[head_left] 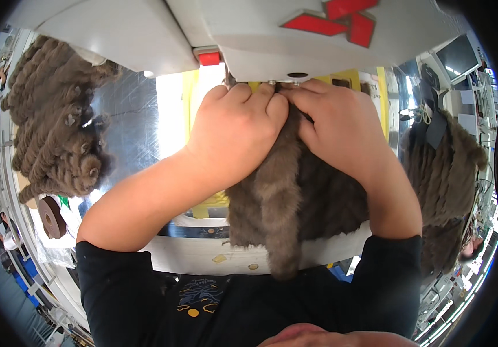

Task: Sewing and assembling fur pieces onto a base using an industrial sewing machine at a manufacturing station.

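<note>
A sewing machine (249, 46) with a pale body fills the top of the head view. Below it lies a dark brown fur panel (333, 199), with a lighter, narrow fur strip (283, 202) running down over it and hanging past the table edge. My left hand (238, 124) has its fingers curled and closed on the top of the strip, close under the machine head. From the other side my right hand (341, 121) pinches the fur at the same spot, thumb pointing inward. The machine's needle area is mostly hidden behind my fingers.
Left, a pile of rolled brown fur strips (58, 121) lies on the shiny metal tabletop (130, 121), a roll of brown tape (52, 217) near it. More fur pieces (443, 173) hang at the right. Yellow tape (383, 98) marks the machine bed. Other people appear at the far left.
</note>
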A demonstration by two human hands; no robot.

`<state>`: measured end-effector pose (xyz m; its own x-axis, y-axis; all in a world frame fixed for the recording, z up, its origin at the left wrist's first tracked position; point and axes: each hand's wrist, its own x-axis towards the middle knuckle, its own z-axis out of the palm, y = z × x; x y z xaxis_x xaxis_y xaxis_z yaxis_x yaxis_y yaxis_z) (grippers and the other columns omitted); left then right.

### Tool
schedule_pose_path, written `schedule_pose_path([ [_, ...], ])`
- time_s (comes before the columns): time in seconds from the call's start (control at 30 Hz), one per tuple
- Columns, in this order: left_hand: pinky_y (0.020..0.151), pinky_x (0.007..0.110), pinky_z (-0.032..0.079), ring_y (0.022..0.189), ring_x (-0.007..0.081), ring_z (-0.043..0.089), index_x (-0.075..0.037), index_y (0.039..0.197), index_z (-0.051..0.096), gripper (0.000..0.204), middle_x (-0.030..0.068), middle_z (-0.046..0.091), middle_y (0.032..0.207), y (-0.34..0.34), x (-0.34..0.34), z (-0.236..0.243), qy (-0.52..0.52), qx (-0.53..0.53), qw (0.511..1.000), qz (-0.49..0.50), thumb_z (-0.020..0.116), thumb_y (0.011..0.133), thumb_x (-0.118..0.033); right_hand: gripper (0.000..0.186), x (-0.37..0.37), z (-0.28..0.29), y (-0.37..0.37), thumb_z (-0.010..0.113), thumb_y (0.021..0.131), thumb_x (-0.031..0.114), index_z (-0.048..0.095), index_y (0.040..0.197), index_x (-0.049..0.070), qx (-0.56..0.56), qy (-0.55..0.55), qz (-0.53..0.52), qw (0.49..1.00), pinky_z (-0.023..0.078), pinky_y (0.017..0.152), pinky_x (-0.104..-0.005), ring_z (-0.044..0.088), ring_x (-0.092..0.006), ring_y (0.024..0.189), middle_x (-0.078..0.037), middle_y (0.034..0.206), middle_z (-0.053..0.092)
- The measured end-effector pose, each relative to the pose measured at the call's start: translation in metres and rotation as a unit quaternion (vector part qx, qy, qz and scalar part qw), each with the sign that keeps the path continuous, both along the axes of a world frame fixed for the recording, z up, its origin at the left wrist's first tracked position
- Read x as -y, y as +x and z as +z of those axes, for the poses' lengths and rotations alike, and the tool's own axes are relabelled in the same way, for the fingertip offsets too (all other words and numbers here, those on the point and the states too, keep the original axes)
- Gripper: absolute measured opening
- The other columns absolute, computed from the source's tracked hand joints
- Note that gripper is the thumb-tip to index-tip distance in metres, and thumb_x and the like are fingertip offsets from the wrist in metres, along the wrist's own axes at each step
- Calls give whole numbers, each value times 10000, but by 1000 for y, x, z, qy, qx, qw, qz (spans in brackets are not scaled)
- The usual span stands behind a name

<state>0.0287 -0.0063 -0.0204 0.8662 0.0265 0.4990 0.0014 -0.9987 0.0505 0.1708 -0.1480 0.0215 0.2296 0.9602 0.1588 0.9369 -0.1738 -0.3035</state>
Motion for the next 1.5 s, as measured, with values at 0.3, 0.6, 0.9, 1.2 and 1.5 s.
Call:
schedule_pose_path([
  [0.3, 731, 352, 522, 868, 230, 671, -83, 995, 632, 217, 70, 737, 1124, -2, 1, 7, -21, -63, 998, 9, 632, 783, -127, 305, 2, 1, 12, 617, 846, 82, 744, 1123, 70, -15, -8, 32, 999, 587, 779, -415, 719, -305, 937, -59, 1141, 744],
  [0.6, 796, 372, 514, 942, 249, 663, -61, 1105, 664, 313, 111, 721, 1197, -10, 3, 10, -16, -55, 998, -14, 613, 810, -152, 371, 4, 3, 17, 556, 855, 25, 758, 1162, 78, -34, -17, 41, 998, 573, 877, -425, 700, -320, 1054, -100, 1185, 743],
  [0.9, 1005, 423, 505, 1208, 335, 651, 49, 1221, 660, 436, 219, 687, 1259, -27, 15, 2, -47, -11, 992, -120, 579, 854, -172, 410, 0, 4, 19, 546, 835, 8, 766, 1170, 98, -42, -50, 27, 998, 577, 849, -430, 703, -333, 1000, -102, 1151, 746],
  [1.2, 990, 395, 512, 1175, 322, 668, 58, 1204, 656, 409, 203, 701, 1237, -28, 17, 0, -56, -20, 993, -102, 574, 866, -157, 401, -3, 4, 23, 571, 827, 3, 768, 1166, 86, -47, -47, 35, 997, 575, 870, -424, 704, -358, 983, -130, 1127, 748],
  [1.5, 996, 374, 507, 1195, 284, 663, 39, 1188, 670, 381, 160, 717, 1226, -24, 18, -4, -11, -24, 997, -76, 595, 864, -148, 394, -9, 8, 28, 570, 830, -6, 783, 1146, 98, -61, -95, -9, 994, 565, 825, -438, 701, -382, 935, -179, 1011, 740],
])
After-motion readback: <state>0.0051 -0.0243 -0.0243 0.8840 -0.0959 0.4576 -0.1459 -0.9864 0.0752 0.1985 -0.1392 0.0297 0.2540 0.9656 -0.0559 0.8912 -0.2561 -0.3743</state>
